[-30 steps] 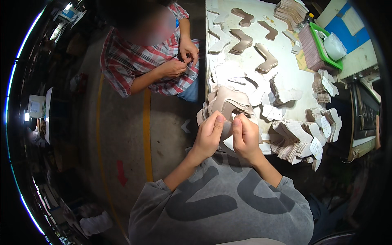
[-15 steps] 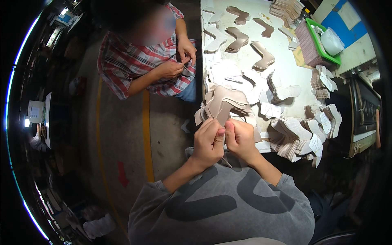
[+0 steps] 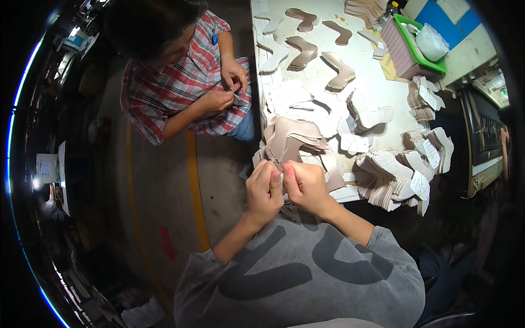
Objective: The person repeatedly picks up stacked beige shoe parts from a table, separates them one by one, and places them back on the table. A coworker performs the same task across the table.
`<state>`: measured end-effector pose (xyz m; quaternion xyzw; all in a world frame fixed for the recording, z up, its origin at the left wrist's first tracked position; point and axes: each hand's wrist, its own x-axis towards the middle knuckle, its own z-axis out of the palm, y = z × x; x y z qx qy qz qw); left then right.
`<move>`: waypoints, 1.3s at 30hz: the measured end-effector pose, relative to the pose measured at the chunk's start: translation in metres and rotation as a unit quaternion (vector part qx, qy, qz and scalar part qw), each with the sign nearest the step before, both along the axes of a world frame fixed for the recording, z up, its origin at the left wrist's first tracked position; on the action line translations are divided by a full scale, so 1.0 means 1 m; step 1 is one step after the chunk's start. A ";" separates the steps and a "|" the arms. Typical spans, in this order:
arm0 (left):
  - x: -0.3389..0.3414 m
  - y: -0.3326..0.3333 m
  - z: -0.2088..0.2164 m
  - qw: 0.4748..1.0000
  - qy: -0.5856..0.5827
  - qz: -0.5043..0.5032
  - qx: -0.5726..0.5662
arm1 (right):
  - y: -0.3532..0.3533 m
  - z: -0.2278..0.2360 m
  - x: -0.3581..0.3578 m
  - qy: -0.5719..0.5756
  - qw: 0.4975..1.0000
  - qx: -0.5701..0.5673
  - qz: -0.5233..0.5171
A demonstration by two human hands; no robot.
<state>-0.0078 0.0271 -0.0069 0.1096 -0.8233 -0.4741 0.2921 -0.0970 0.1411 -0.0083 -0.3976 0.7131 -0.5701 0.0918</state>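
My left hand (image 3: pixel 262 188) and my right hand (image 3: pixel 308 187) are closed side by side in front of my chest, thumbs up and nearly touching. Both pinch a taupe cut piece (image 3: pixel 292 153) of thin sheet material; the fists hide most of it. A narrow strip end (image 3: pixel 291 213) shows below them, but I cannot tell whether it belongs to that piece. Just beyond my knuckles lies a loose heap of curved taupe pieces (image 3: pixel 284 131) at the table's near left edge.
The white table (image 3: pixel 377 74) carries several stacks of angled pieces (image 3: pixel 340 71) and tagged bundles (image 3: pixel 385 175) at its right. A green-rimmed basket (image 3: pixel 402 52) stands at the far right. Across on the left, a person in a checked shirt (image 3: pixel 169 93) handles a small piece.
The whole view has shifted, so table and hands appear a little further left. My fists stay close together on the piece. The other person's head has tilted down further.
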 end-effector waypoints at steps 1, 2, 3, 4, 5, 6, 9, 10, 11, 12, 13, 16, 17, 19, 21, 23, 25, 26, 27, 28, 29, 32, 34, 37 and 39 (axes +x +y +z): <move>-0.002 0.000 -0.001 0.999 -0.026 0.020 0.005 | 0.000 0.000 0.001 -0.017 1.000 -0.026 0.005; -0.001 0.002 -0.001 1.000 -0.016 0.020 0.007 | -0.001 -0.001 0.001 0.003 1.000 -0.017 0.006; -0.001 0.004 -0.001 0.999 -0.023 0.025 0.019 | -0.002 -0.001 0.001 0.027 0.999 -0.022 0.013; 0.000 0.005 0.000 0.999 -0.013 0.018 0.024 | -0.002 -0.001 0.002 0.052 0.998 -0.026 0.017; 0.001 0.005 0.001 0.999 -0.031 0.016 0.030 | -0.003 -0.001 0.001 0.043 0.999 -0.020 0.007; 0.001 0.004 0.001 0.999 -0.032 0.003 0.029 | -0.003 -0.001 0.001 0.032 0.999 -0.013 -0.004; 0.005 0.003 0.003 0.998 -0.052 0.002 0.023 | -0.001 0.000 0.004 0.030 0.999 -0.030 0.006; 0.007 0.004 0.004 0.998 -0.052 0.004 0.017 | -0.001 0.000 0.004 0.042 0.998 -0.049 0.019; 0.007 0.004 0.004 0.998 -0.064 0.006 0.019 | 0.000 0.000 0.004 0.044 0.998 -0.044 0.017; 0.008 0.004 0.005 0.998 -0.041 -0.003 0.036 | -0.001 0.000 0.005 0.050 0.998 -0.043 0.019; 0.007 0.003 0.005 0.999 -0.052 0.003 0.014 | 0.000 -0.001 0.004 0.055 0.998 -0.040 0.011; 0.005 0.000 0.005 0.998 -0.037 -0.004 -0.048 | -0.006 -0.005 0.007 0.005 1.000 -0.010 -0.020; 0.001 -0.004 0.004 0.997 -0.035 -0.009 -0.064 | -0.007 -0.006 0.007 0.011 0.999 -0.014 -0.032; -0.001 -0.006 0.004 0.996 -0.043 -0.017 -0.076 | -0.004 -0.008 0.008 0.014 0.999 -0.021 -0.022; -0.002 -0.004 0.005 0.996 -0.056 -0.024 -0.071 | 0.000 -0.008 0.009 -0.020 0.999 -0.035 -0.017; -0.006 -0.003 0.005 0.994 -0.061 -0.023 -0.085 | 0.002 -0.009 0.008 -0.025 0.998 -0.052 -0.015; -0.006 0.001 0.006 0.997 -0.064 -0.025 -0.032 | 0.004 -0.008 0.007 -0.006 0.998 -0.058 -0.005; -0.004 0.003 0.006 0.997 -0.065 -0.028 0.027 | 0.004 -0.008 0.006 0.002 0.998 -0.059 -0.010; -0.004 0.004 0.005 0.994 -0.057 -0.041 0.083 | 0.004 -0.008 0.006 0.010 0.999 -0.050 -0.010; -0.004 0.003 0.004 0.996 -0.053 -0.040 0.067 | 0.003 -0.008 0.006 0.011 0.999 -0.041 -0.025; -0.003 0.003 0.004 0.997 -0.043 -0.045 0.051 | 0.003 -0.008 0.006 -0.003 0.999 -0.032 -0.018; -0.007 -0.002 -0.001 0.998 -0.046 -0.036 -0.002 | 0.001 -0.007 0.006 -0.033 0.999 -0.011 -0.034; -0.007 -0.001 -0.002 0.998 -0.059 -0.024 0.004 | 0.000 -0.007 0.006 0.000 0.999 -0.033 -0.025; -0.007 -0.001 -0.001 0.998 -0.054 -0.027 0.010 | -0.002 -0.009 0.003 0.037 0.999 -0.005 -0.027; -0.006 -0.003 0.000 0.996 -0.040 -0.044 -0.063 | -0.001 -0.010 0.003 0.013 0.999 0.012 -0.040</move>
